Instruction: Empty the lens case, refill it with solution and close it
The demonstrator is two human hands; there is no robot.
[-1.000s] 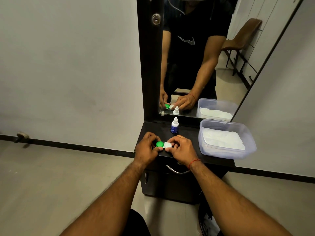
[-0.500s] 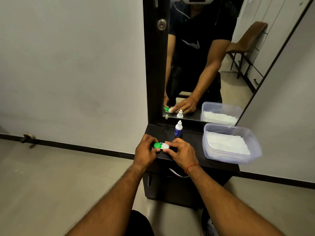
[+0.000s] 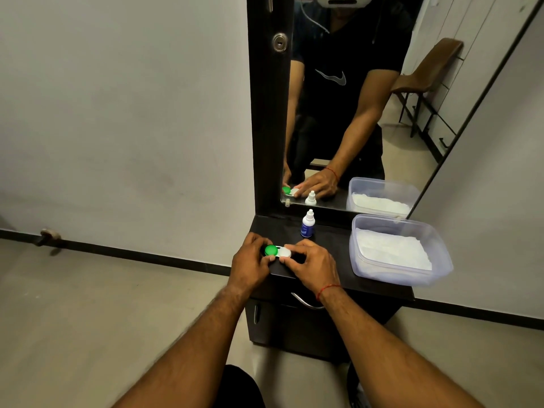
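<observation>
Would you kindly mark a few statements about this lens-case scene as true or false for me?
1. The left hand and the right hand both grip the lens case on the dresser top. True.
2. The solution bottle lies on its side. False: it stands upright behind the case.
3. The green cap is on the left hand's side. True.
4. The plastic container sits left of the case. False: it sits to the right, holding white tissue.
</observation>
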